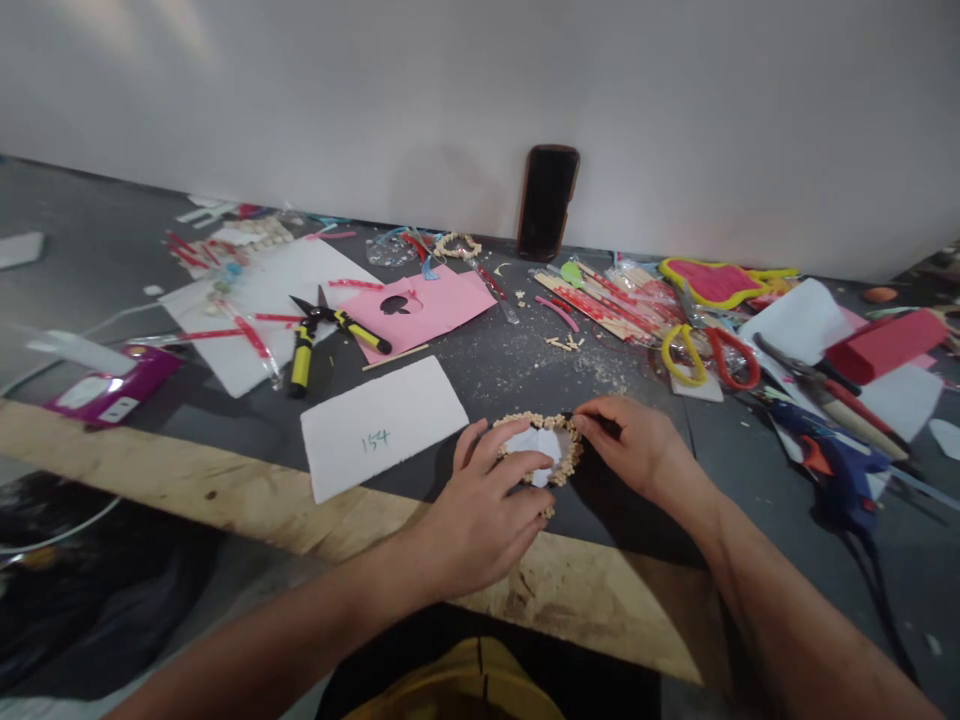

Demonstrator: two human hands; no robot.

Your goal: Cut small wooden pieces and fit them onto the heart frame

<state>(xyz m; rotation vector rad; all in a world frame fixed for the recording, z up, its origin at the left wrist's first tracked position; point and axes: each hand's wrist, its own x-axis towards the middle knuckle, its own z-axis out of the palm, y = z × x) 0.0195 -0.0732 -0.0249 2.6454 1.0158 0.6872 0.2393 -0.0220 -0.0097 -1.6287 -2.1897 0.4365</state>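
A round craft piece [559, 447] lies near the front edge of the dark table. Its rim is made of small tan wooden bits around a white middle. Spread over its left side, the fingers of my left hand [491, 490] hold it against the table and hide part of the rim. My right hand [637, 440] pinches at the upper right of the rim, with thumb and forefinger together. Something small and dark shows by those fingertips, too small to name. Left of my left hand lies a white card [382, 428] with green handwritten digits.
Yellow-handled pliers [302, 355] and pink paper [427, 310] lie back left. A phone [548, 200] leans on the wall. Scissors [724, 355], red-patterned sticks [600, 305] and a blue glue gun [840, 465] are to the right. Wooden crumbs [565, 343] and a purple packet [116, 385] also lie here.
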